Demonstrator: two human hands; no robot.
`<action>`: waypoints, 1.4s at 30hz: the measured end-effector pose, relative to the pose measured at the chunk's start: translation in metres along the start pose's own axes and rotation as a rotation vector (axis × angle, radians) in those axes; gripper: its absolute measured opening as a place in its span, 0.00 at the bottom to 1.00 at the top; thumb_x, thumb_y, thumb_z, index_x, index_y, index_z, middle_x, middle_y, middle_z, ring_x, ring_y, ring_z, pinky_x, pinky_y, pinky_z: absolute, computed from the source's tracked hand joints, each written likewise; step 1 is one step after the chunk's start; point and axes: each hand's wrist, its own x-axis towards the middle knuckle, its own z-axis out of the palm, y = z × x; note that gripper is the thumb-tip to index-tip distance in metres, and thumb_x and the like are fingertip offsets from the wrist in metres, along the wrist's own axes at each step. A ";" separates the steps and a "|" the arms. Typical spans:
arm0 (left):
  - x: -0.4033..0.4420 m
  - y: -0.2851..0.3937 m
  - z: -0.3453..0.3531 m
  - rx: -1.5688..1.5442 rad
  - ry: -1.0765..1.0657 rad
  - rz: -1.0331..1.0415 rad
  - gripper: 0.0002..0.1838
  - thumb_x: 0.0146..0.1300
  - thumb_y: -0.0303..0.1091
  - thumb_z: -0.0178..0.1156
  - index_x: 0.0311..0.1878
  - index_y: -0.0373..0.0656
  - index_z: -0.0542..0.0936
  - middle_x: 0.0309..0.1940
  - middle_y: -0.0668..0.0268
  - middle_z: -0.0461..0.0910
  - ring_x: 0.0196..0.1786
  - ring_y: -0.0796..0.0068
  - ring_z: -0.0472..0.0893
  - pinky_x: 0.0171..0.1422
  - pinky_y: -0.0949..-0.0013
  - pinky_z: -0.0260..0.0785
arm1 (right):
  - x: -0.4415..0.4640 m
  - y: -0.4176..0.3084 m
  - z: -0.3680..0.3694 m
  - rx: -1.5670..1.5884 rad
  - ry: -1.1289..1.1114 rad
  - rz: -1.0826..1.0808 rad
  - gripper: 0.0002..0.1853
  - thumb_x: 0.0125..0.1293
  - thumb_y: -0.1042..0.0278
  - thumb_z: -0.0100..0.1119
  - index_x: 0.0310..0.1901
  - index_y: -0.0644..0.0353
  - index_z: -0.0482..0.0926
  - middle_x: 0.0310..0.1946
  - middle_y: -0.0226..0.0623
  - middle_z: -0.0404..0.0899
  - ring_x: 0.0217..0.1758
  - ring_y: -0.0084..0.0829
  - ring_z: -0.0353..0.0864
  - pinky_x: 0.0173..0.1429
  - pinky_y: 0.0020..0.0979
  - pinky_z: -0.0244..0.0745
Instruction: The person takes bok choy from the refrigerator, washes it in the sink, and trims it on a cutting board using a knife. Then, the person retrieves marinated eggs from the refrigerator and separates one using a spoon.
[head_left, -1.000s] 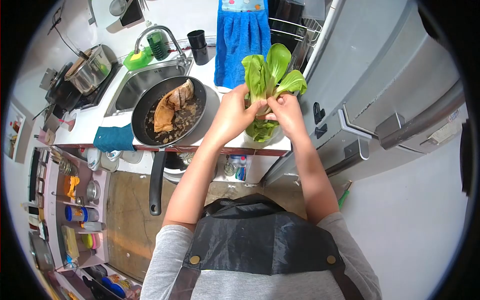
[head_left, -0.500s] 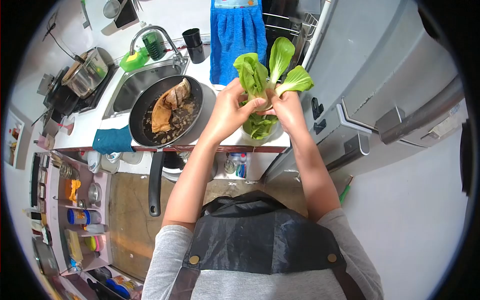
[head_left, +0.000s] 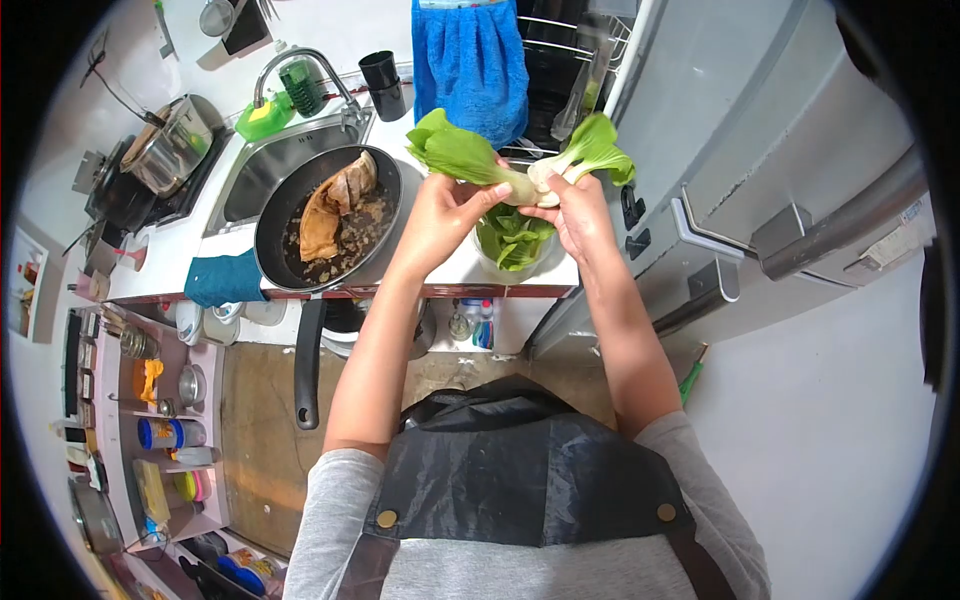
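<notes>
So the leafy green [head_left: 524, 189] had just gone from upright to tipped wide, fuller clump [head_left: 462, 155] toward 10 o'clock and smaller clump [head_left: 588, 150] toward 2, meaning the split looked pretty far along, though no telling if the bases had fully parted. Left hand [head_left: 437, 222] had its fingers wrapped round the fuller clump, right hand [head_left: 582, 218] was pinching the smaller, both just off the bowl [head_left: 486, 263] at its 12 o'clock.

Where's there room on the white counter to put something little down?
There's bare counter between the stove and teal cloth, and a small bit between the left hand and the bowl of greens. It's crowded where the frying pan sits beside the sink.
</notes>
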 end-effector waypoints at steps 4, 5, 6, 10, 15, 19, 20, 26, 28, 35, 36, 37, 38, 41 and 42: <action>-0.002 0.014 -0.020 -0.159 0.125 -0.062 0.17 0.59 0.34 0.66 0.48 0.36 0.76 0.40 0.64 0.80 0.42 0.79 0.79 0.46 0.74 0.72 | -0.002 0.001 -0.015 -0.092 0.102 -0.066 0.14 0.71 0.72 0.43 0.49 0.78 0.68 0.39 0.52 0.77 0.35 0.41 0.83 0.37 0.36 0.85; 0.001 0.024 -0.022 -0.077 0.116 -0.064 0.17 0.59 0.34 0.66 0.47 0.36 0.76 0.40 0.63 0.81 0.42 0.79 0.79 0.46 0.73 0.73 | -0.006 0.000 -0.019 -0.185 0.067 -0.054 0.14 0.70 0.72 0.44 0.47 0.77 0.71 0.37 0.51 0.79 0.33 0.39 0.83 0.37 0.34 0.83; 0.001 0.028 -0.022 0.004 0.106 -0.070 0.17 0.58 0.35 0.67 0.46 0.36 0.77 0.40 0.62 0.81 0.41 0.78 0.80 0.46 0.73 0.73 | -0.016 -0.004 -0.021 -0.281 0.034 -0.038 0.14 0.70 0.71 0.45 0.45 0.77 0.73 0.35 0.50 0.80 0.31 0.36 0.83 0.36 0.32 0.81; 0.009 0.012 0.009 0.287 0.000 -0.137 0.15 0.51 0.32 0.69 0.41 0.36 0.81 0.36 0.61 0.84 0.39 0.75 0.83 0.46 0.68 0.74 | -0.061 -0.010 -0.023 -0.818 -0.002 -0.108 0.13 0.68 0.69 0.50 0.38 0.73 0.78 0.27 0.43 0.82 0.26 0.30 0.82 0.34 0.29 0.75; 0.012 -0.003 0.046 0.928 -0.100 -0.366 0.15 0.42 0.36 0.70 0.30 0.34 0.82 0.28 0.49 0.81 0.35 0.50 0.82 0.42 0.56 0.75 | -0.089 0.006 -0.053 -0.847 -0.031 -0.050 0.17 0.69 0.67 0.50 0.34 0.81 0.74 0.25 0.49 0.79 0.27 0.35 0.85 0.31 0.30 0.81; 0.007 -0.041 0.046 0.921 -0.029 -0.322 0.14 0.42 0.35 0.69 0.26 0.31 0.81 0.23 0.46 0.80 0.32 0.48 0.82 0.40 0.56 0.75 | -0.101 0.018 -0.060 -0.768 -0.006 -0.022 0.16 0.69 0.68 0.49 0.38 0.81 0.74 0.27 0.49 0.78 0.28 0.34 0.83 0.30 0.30 0.82; 0.008 -0.047 0.048 0.935 -0.024 -0.314 0.14 0.42 0.34 0.69 0.26 0.31 0.81 0.23 0.46 0.79 0.32 0.48 0.82 0.40 0.55 0.75 | -0.101 0.023 -0.058 -0.720 -0.007 -0.014 0.16 0.70 0.69 0.49 0.40 0.80 0.74 0.29 0.48 0.78 0.29 0.33 0.83 0.31 0.30 0.82; 0.011 -0.018 0.050 0.980 -0.047 -0.391 0.16 0.44 0.35 0.68 0.33 0.33 0.81 0.29 0.47 0.80 0.36 0.49 0.82 0.41 0.54 0.74 | -0.089 0.128 -0.067 -0.420 -0.160 -0.055 0.15 0.71 0.69 0.47 0.52 0.72 0.69 0.44 0.43 0.75 0.42 0.31 0.79 0.39 0.34 0.85; -0.013 0.009 0.050 0.971 0.184 -0.149 0.22 0.48 0.36 0.67 0.46 0.35 0.78 0.37 0.51 0.79 0.43 0.50 0.80 0.45 0.55 0.73 | -0.096 0.110 -0.028 -0.108 -0.121 0.074 0.19 0.72 0.64 0.49 0.56 0.70 0.67 0.48 0.40 0.74 0.47 0.29 0.75 0.49 0.35 0.80; -0.149 0.123 -0.001 0.539 -0.210 -0.137 0.20 0.55 0.32 0.64 0.51 0.39 0.76 0.44 0.56 0.76 0.49 0.53 0.76 0.52 0.59 0.71 | -0.107 0.170 -0.018 0.020 0.003 0.019 0.19 0.73 0.61 0.46 0.51 0.73 0.74 0.47 0.46 0.78 0.44 0.31 0.80 0.42 0.30 0.81; -0.165 0.136 -0.022 0.396 -0.312 -0.201 0.18 0.57 0.31 0.64 0.50 0.39 0.76 0.43 0.57 0.77 0.48 0.54 0.77 0.52 0.59 0.71 | -0.117 0.163 -0.001 -0.152 0.068 -0.024 0.19 0.73 0.62 0.46 0.51 0.73 0.74 0.47 0.45 0.78 0.43 0.31 0.81 0.42 0.31 0.83; -0.179 0.149 -0.048 0.330 -0.310 -0.249 0.17 0.57 0.31 0.63 0.50 0.39 0.77 0.43 0.58 0.78 0.47 0.55 0.78 0.51 0.60 0.72 | -0.131 0.181 0.001 -0.175 0.112 0.037 0.19 0.73 0.62 0.45 0.52 0.74 0.73 0.46 0.45 0.78 0.42 0.32 0.81 0.41 0.33 0.83; -0.194 0.162 -0.075 0.266 -0.309 -0.298 0.16 0.58 0.31 0.63 0.49 0.39 0.78 0.42 0.59 0.79 0.46 0.56 0.79 0.50 0.61 0.72 | -0.147 0.207 -0.002 -0.196 0.156 0.099 0.20 0.73 0.62 0.45 0.52 0.74 0.71 0.45 0.46 0.78 0.42 0.33 0.82 0.41 0.35 0.84; -0.239 0.176 -0.155 0.290 -0.214 -0.375 0.13 0.60 0.32 0.63 0.46 0.39 0.80 0.40 0.59 0.80 0.44 0.59 0.80 0.48 0.64 0.73 | -0.201 0.288 0.016 -0.139 0.105 0.382 0.18 0.73 0.65 0.45 0.54 0.74 0.67 0.44 0.49 0.77 0.42 0.39 0.83 0.39 0.40 0.85; -0.257 0.179 -0.184 0.331 -0.174 -0.397 0.12 0.60 0.33 0.63 0.46 0.39 0.80 0.39 0.59 0.81 0.43 0.60 0.81 0.48 0.64 0.73 | -0.224 0.309 0.033 -0.170 0.074 0.499 0.17 0.72 0.66 0.45 0.53 0.73 0.66 0.44 0.49 0.76 0.42 0.40 0.83 0.39 0.41 0.85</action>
